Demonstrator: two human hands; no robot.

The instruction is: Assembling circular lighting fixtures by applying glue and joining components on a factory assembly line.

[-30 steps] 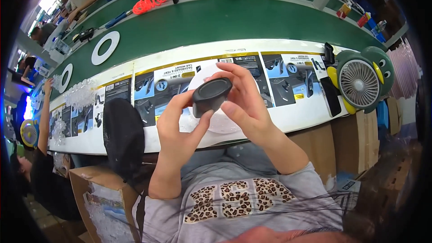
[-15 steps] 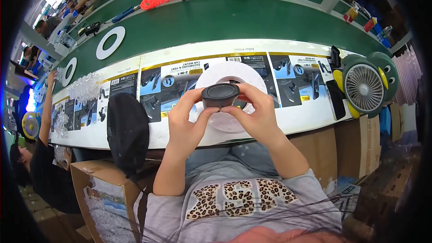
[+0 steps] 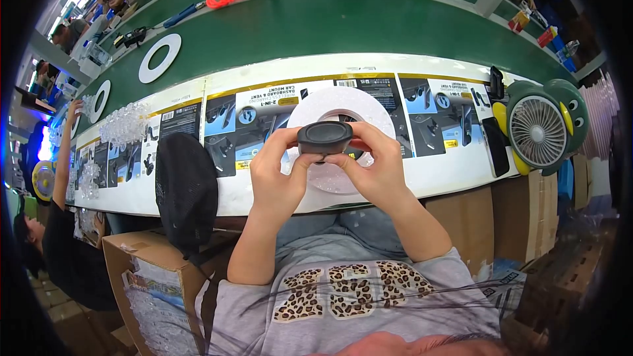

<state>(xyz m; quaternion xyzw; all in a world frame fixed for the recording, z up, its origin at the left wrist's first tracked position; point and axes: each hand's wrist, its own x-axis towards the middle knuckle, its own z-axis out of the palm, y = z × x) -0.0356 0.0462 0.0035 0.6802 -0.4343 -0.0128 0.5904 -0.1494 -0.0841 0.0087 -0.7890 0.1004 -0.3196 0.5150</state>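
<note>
Head view: a black rounded pad sits pinched between both hands above a white foam ring on the bench. Left hand and right hand are closed on its ends with fingertips. It looks light, rigid and smooth-skinned; grip the side edges, not the faces.

fan right of ring, cap left
</note>
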